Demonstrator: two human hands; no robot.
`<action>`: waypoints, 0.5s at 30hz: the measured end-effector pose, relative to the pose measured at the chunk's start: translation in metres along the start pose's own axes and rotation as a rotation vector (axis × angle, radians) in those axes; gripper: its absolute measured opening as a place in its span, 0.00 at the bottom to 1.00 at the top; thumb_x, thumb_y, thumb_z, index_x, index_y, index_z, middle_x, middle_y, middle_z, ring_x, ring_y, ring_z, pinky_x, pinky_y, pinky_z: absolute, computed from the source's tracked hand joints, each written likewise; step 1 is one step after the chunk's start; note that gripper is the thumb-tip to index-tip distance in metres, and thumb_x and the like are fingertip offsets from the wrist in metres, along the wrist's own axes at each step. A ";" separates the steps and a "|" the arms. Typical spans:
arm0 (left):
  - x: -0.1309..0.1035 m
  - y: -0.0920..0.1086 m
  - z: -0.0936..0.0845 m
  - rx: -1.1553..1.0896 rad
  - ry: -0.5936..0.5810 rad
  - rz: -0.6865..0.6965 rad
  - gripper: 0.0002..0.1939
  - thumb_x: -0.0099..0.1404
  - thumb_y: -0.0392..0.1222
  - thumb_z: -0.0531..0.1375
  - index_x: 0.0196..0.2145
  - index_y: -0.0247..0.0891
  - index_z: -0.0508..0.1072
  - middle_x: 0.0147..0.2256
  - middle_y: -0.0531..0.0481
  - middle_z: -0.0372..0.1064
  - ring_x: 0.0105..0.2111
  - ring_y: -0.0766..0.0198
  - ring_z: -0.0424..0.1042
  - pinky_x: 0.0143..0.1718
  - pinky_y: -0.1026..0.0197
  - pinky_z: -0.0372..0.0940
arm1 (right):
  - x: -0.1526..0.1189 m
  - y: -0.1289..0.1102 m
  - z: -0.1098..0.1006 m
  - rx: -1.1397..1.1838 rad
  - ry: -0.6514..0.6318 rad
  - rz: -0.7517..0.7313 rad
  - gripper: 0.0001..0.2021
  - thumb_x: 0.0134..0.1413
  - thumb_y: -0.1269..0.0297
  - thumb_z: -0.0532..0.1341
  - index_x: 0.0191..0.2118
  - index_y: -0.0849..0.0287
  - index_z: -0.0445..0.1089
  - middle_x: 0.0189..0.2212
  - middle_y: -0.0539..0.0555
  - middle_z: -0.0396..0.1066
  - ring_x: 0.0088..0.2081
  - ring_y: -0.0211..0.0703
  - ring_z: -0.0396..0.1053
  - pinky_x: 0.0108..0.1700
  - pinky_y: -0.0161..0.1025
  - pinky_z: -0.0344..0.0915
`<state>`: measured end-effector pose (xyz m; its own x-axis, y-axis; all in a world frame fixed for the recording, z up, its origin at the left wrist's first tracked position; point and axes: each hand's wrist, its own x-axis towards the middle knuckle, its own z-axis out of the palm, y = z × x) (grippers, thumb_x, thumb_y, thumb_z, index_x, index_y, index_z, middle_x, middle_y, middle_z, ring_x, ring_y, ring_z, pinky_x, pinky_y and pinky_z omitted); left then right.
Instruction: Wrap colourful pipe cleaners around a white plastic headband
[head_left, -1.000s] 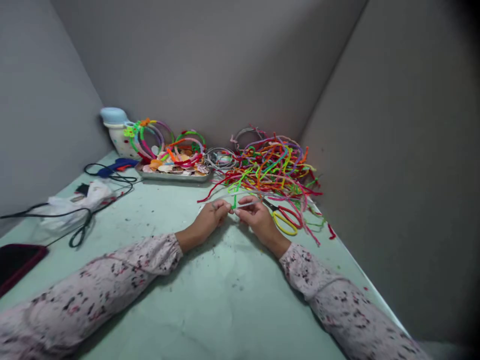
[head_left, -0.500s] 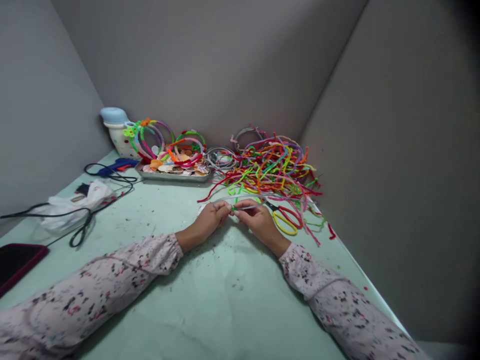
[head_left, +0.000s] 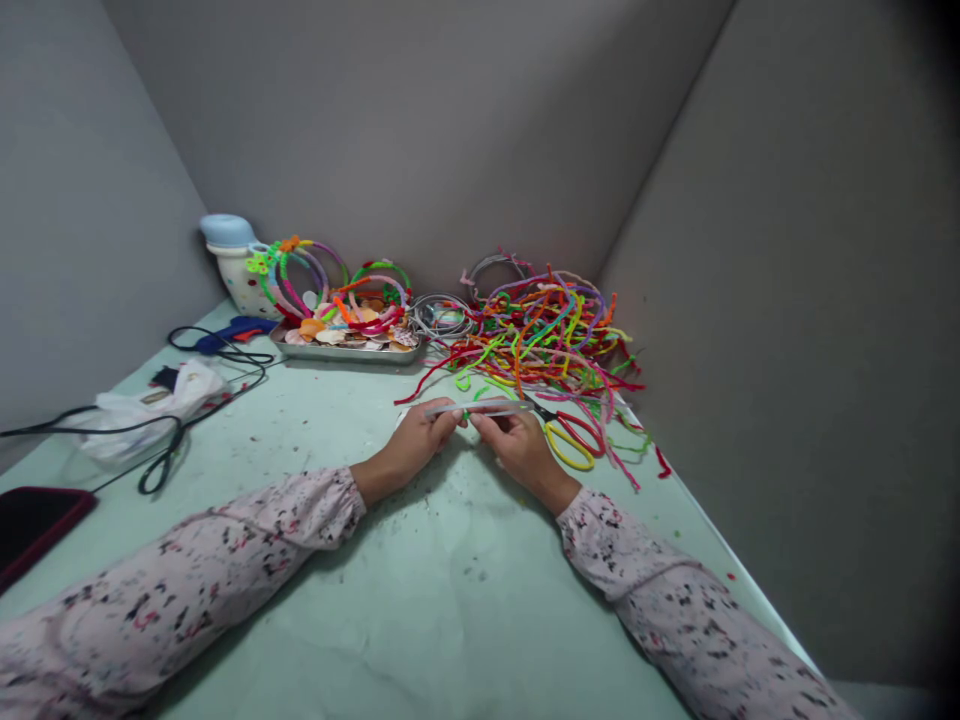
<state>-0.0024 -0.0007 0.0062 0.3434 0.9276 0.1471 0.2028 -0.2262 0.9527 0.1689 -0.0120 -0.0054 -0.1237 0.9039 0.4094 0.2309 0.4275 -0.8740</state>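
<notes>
A thin grey hoop (head_left: 491, 408) spans both hands in the middle of the table. My left hand (head_left: 424, 432) pinches it near its left part, thumb and fingers closed. My right hand (head_left: 517, 440) is closed on the hoop's right part, its thumb and fingertip close to the left fingertips. Between the fingertips shows a small piece of green pipe cleaner (head_left: 466, 415) at the hoop; how it is wrapped is too small to tell. Scissors (head_left: 574, 443) with red and yellow handles lie beside my right hand, their tips partly hidden behind it.
A tangled heap of coloured pipe cleaners (head_left: 555, 320) lies behind my hands. Further left are grey hoops (head_left: 442, 315), a metal tray (head_left: 345, 354) with shells and wrapped hoops, and a blue-lidded bottle (head_left: 238, 265). A plastic bag (head_left: 142, 415), black cable (head_left: 180, 430) and dark device (head_left: 37, 530) occupy the left.
The hoop's far arc has tipped down toward my fingers. The green strand that rose above my fingertips no longer stands up. My hands stay in nearly the same place.
</notes>
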 end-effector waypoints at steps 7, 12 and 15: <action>0.000 -0.005 -0.001 0.000 0.003 0.016 0.13 0.64 0.49 0.55 0.30 0.37 0.67 0.17 0.59 0.55 0.18 0.71 0.53 0.20 0.67 0.48 | -0.001 -0.004 -0.001 -0.069 0.009 -0.022 0.09 0.58 0.60 0.59 0.39 0.58 0.73 0.32 0.53 0.73 0.31 0.39 0.68 0.32 0.35 0.65; 0.000 -0.005 -0.001 0.021 0.017 0.024 0.13 0.64 0.49 0.55 0.30 0.37 0.68 0.17 0.58 0.56 0.18 0.70 0.54 0.21 0.66 0.49 | -0.001 -0.006 0.000 -0.107 0.014 -0.011 0.09 0.58 0.60 0.58 0.38 0.57 0.74 0.33 0.52 0.73 0.31 0.39 0.69 0.32 0.35 0.64; 0.000 -0.003 -0.001 0.019 0.015 0.017 0.14 0.64 0.51 0.54 0.29 0.37 0.68 0.17 0.58 0.55 0.18 0.70 0.53 0.21 0.66 0.49 | -0.002 -0.007 -0.001 -0.113 0.021 -0.011 0.09 0.58 0.60 0.58 0.39 0.56 0.74 0.33 0.53 0.74 0.32 0.41 0.70 0.32 0.35 0.65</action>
<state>-0.0034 0.0001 0.0038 0.3334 0.9279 0.1670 0.2144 -0.2472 0.9449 0.1685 -0.0166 0.0003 -0.1071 0.8986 0.4256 0.3368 0.4355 -0.8348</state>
